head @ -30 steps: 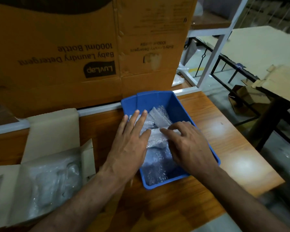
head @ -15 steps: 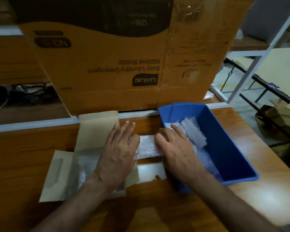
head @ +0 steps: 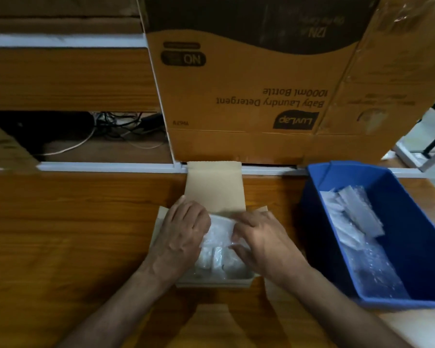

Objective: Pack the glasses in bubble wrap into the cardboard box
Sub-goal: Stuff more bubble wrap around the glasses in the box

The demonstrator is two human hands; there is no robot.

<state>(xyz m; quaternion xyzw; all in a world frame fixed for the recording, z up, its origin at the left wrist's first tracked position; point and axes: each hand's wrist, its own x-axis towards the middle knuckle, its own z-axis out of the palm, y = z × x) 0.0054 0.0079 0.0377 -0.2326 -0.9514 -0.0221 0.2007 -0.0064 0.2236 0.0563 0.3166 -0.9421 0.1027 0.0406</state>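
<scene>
A small open cardboard box [head: 215,194] lies on the wooden table in front of me, its lid flap folded back. My left hand [head: 181,237] and my right hand [head: 261,237] are over the box, both holding a bubble-wrapped glasses packet [head: 220,232] between them inside it. More wrapped packets [head: 211,259] show in the box under the held one. My fingers curl around the packet's ends, and their tips are hidden.
A blue plastic bin [head: 412,222] stands at the right with several more bubble-wrapped packets [head: 349,217] in it. A large brown carton [head: 236,96] stands upright behind the small box. Cables [head: 121,124] lie in a gap at the back left.
Both hands carried the wrapped packet left, out of the blue bin and across its rim, into the small cardboard box.
</scene>
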